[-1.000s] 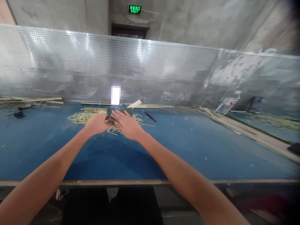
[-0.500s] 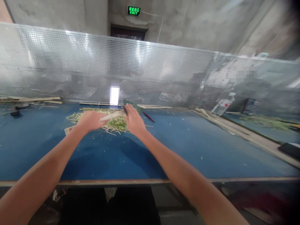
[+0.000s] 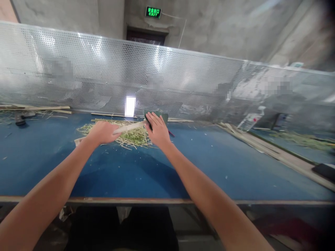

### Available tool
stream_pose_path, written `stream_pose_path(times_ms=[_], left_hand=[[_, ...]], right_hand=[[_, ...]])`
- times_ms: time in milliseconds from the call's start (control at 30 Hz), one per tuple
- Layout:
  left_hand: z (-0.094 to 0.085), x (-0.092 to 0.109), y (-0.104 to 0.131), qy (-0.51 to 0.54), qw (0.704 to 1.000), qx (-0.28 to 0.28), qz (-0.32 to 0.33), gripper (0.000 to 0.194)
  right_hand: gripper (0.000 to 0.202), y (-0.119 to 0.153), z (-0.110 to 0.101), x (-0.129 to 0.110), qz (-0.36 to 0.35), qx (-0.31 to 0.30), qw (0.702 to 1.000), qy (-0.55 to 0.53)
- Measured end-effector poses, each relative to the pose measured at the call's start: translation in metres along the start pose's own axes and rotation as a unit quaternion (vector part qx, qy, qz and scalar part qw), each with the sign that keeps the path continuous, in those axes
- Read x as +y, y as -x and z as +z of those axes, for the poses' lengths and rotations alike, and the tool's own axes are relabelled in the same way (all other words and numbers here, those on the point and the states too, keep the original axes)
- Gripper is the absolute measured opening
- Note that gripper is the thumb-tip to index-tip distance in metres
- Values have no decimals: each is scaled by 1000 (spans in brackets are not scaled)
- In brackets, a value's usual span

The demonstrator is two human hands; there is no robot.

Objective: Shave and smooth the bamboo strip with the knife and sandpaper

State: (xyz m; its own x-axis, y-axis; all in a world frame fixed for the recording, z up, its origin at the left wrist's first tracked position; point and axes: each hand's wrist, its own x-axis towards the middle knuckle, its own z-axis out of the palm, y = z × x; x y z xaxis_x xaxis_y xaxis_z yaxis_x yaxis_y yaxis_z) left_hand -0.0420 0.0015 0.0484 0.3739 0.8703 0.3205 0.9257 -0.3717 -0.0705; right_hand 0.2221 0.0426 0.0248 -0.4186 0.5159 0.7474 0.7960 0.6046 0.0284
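My left hand [image 3: 101, 132] is closed around a pale flat strip of wood or bamboo [image 3: 131, 126]. One end pokes out behind that hand at the lower left; the other runs up to the right. At that end my right hand [image 3: 158, 130] grips a dark green sheet [image 3: 164, 116] that looks like sandpaper, folded over the strip and hiding its tip. The fingers lie fairly straight across the sheet. Under the strip is a heap of yellow-green shavings [image 3: 134, 139] on the blue tabletop [image 3: 125, 177]. A red pen or pencil [image 3: 171, 133] partly shows beside my right wrist.
A perforated metal screen [image 3: 110, 76] closes off the table's back edge. Long strips [image 3: 243, 137] lie along the right side, near a plastic bottle [image 3: 251, 119] and a dark flat object [image 3: 324, 170]. At the left are more strips [image 3: 39, 108] and a black tool [image 3: 21, 119].
My right hand and the green sheet have slid to the right, outward along the strip, and the fingers look straighter. My left hand holds the strip nearly as before. The view has shifted slightly.
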Motion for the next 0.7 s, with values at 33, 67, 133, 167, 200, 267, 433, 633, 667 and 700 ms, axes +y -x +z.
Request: stream_pose_path(times_ms=[33,67,133,167,200,267,433,633,667,700], left_hand=[[-1,1,0,-1,1000,-4,0,44],[-1,1,0,-3,1000,-11,-2,45],[-2,0,0,-9,1000,-22,-8,48],[-2,-1,0,-12,1000,-22,-13,48],[-2,-3,1,-14,1000,-18,-20,48],[-2,-7,1,-7,999,12,-44,46],[-5,-16,3,9,994,71,-88,55],[-5,-20,6,-20,993,68,-90,64],[-5,-21,6,-23,993,68,-90,64],[-5,-21,6,-27,993,69,-90,64]], right_hand=[[49,0,0,-3,4,-3,1000,-3],[49,0,1,-5,2,-15,1000,-8],[49,1,3,-8,-11,-54,998,-22],[49,1,4,-7,-16,-71,997,-28],[49,1,5,-6,-18,-82,996,-33],[49,1,6,0,-10,-82,996,-38],[48,3,5,16,29,-68,996,-43],[47,4,-3,18,49,-74,995,-44],[47,5,-4,18,48,-77,995,-41],[47,5,-5,18,46,-81,995,-37]])
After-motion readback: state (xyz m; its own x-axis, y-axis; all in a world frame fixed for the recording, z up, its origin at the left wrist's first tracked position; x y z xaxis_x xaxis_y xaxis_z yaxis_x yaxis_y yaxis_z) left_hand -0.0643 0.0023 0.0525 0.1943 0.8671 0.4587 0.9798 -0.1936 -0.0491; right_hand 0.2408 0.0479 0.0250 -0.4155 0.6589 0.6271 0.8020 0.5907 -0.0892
